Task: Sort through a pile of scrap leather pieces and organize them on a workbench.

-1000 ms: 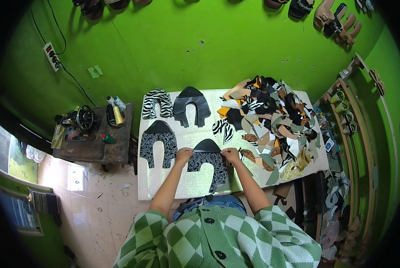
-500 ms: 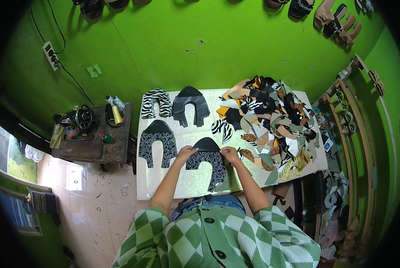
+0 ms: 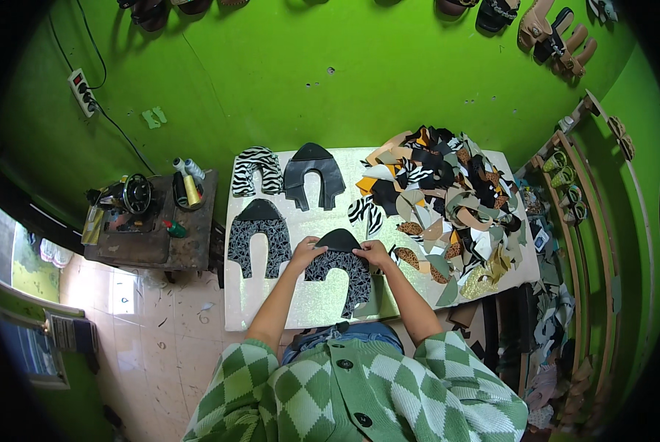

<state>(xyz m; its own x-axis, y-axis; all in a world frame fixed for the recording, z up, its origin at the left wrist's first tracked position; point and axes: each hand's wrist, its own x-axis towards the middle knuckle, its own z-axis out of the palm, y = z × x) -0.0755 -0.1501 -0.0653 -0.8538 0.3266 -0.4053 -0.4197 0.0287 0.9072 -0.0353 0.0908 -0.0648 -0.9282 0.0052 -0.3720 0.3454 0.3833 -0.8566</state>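
Our left hand (image 3: 305, 253) and right hand (image 3: 372, 253) both have their fingers closed on the top edge of a horseshoe-shaped shoe upper of black material with a fine grey crackle pattern and a plain black rounded cap (image 3: 337, 267). It lies flat near the front edge of the pale, shimmering surface (image 3: 271, 306), between our forearms. Just to its left lies a matching crackle-patterned upper (image 3: 258, 234). Farther back lie a zebra-striped upper (image 3: 256, 169) and a smooth dark grey upper (image 3: 313, 174). To the right, a loose heap of cut scraps in black, tan, orange, zebra and leopard prints (image 3: 448, 199) covers that end.
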